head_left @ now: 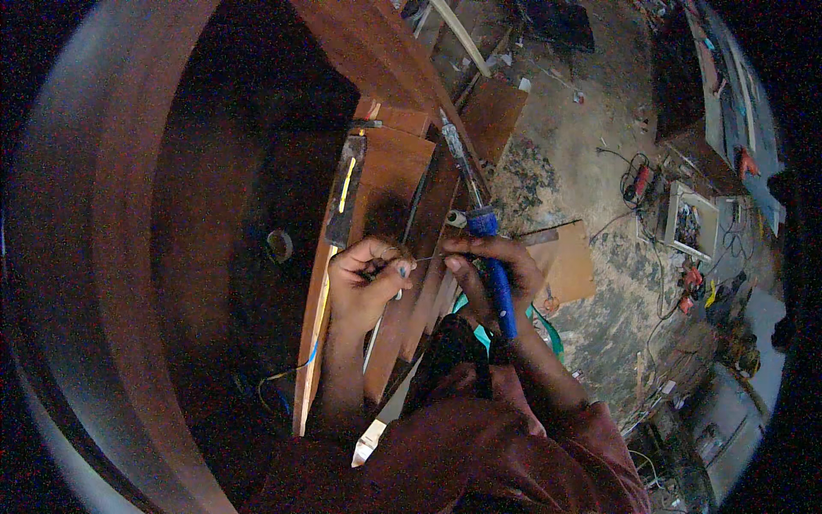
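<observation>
My left hand (368,276) is closed in a pinch beside a wooden edge, gripping one end of a thin wire (428,258). The wire runs across to my right hand (505,265), whose thumb and forefinger pinch its other end. That same hand also holds a soldering iron (501,301) by its blue handle, with the metal barrel pointing away from me. Just left of my left hand, a dark strip (346,193) with a bright yellow streak lies along the wood. Whatever sits deeper inside my left fingers is hidden.
A large brown wooden frame (128,171) curves around a dark hollow at left, where a tape roll (278,246) lies. Blue and yellow wires (291,370) hang near my left forearm. On the floor at right are a brown board (565,265), cables and a white-framed box (692,221).
</observation>
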{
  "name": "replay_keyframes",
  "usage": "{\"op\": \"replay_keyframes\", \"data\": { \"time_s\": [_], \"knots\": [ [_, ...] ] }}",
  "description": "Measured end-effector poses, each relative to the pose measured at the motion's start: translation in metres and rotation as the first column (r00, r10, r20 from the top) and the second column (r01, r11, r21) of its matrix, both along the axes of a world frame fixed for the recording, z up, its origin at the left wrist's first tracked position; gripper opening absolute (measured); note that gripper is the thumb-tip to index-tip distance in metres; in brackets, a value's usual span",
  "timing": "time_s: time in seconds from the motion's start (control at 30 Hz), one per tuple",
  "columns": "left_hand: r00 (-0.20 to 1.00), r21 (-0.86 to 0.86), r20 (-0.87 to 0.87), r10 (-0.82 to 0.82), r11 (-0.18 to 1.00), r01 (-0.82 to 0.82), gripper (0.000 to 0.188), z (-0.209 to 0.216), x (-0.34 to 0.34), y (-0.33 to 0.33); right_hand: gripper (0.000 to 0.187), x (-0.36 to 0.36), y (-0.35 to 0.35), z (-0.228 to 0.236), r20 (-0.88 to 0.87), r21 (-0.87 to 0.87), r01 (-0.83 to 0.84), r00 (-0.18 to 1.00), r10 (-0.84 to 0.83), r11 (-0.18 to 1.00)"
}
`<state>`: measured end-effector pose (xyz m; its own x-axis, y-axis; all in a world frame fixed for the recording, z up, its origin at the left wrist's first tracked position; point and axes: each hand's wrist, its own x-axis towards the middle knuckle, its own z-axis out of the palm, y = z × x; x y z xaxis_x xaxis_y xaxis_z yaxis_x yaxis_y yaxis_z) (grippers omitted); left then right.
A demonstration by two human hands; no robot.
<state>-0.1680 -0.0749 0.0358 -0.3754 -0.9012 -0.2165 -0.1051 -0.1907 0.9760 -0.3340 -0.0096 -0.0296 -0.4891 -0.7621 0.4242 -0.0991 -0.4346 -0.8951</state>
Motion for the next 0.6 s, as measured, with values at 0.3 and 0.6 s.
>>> {"op": "replay_keyframes", "data": {
  "time_s": [0.3,0.6],
  "knots": [
    [0.986,-0.122,0.167,0.005,0.992,0.015,0.010,-0.007,-0.007,0.006,0.029,0.013,0.006,-0.013,0.159,0.040,0.101,0.982,-0.106,0.994],
    [0.960,-0.259,0.274,0.065,0.966,0.008,0.007,-0.001,-0.006,0.026,0.034,0.029,0.015,-0.027,0.211,0.067,0.133,0.967,-0.144,0.989]
  ]
}}
